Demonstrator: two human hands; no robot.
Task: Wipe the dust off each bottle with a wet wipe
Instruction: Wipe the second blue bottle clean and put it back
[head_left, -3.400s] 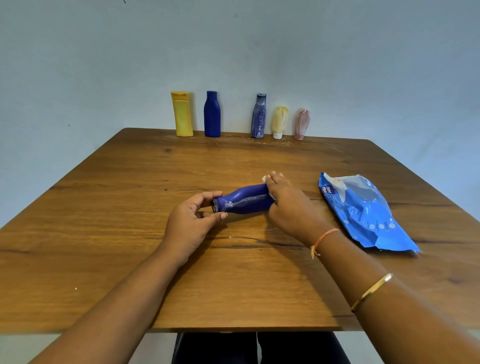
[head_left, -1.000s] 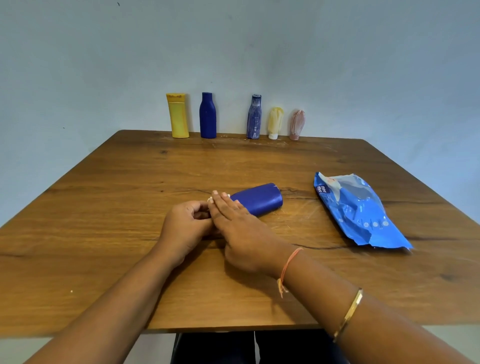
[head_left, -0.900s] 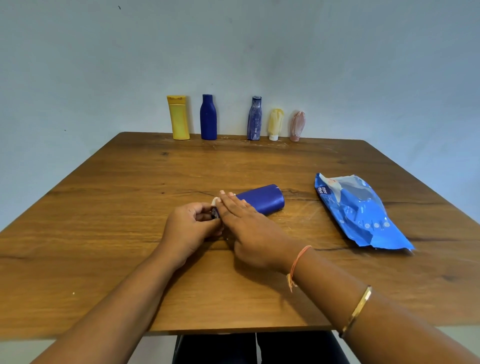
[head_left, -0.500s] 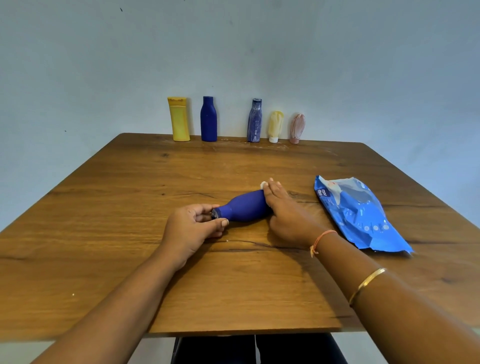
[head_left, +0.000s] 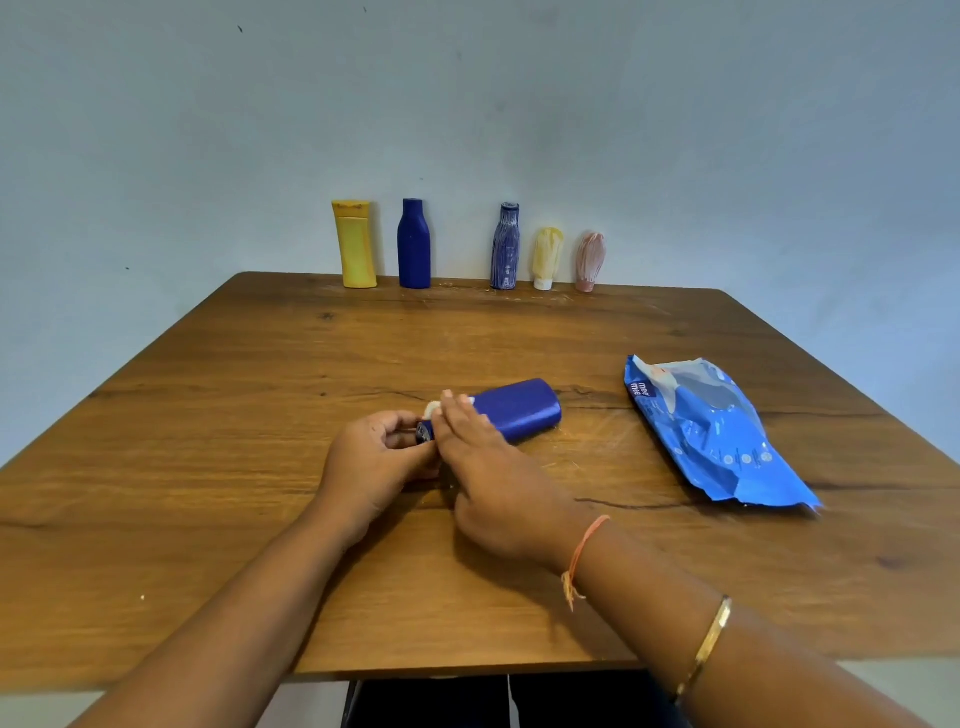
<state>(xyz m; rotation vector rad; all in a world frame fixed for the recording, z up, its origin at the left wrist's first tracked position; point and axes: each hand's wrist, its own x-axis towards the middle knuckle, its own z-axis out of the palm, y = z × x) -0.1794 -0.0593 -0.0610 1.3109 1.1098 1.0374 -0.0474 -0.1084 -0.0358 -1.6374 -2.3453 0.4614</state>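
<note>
A blue bottle (head_left: 519, 415) is lying on its side near the middle of the wooden table (head_left: 208, 467), with its base pointing right and its cap end pointing left. The left hand (head_left: 374, 462) is curling around the cap end, fingers and thumb gripping it. The right hand (head_left: 498, 488) is lying over the neck with its fingers straight, pressing a small white wipe (head_left: 432, 409) against the bottle. Only a corner of the wipe is showing past the fingertips, and the hand is hiding the neck beneath it. The two hands are touching each other there.

An orange thread (head_left: 582, 551) and a gold bangle (head_left: 706, 644) are sitting on the right wrist and forearm. Faint whitish streaks are showing on the wood just right of the bottle's base. Further right, well apart from the bottle, a blue pack of wipes (head_left: 711, 436) is lying flat.

Five containers are standing in a row along the far edge against the wall. From the left they are a yellow bottle (head_left: 356, 244), a dark blue bottle (head_left: 414, 244), then after a gap a streaked blue bottle (head_left: 505, 247), a pale yellow tube (head_left: 547, 258) and a pink tube (head_left: 590, 261). The last three are carrying whitish streaks.
</note>
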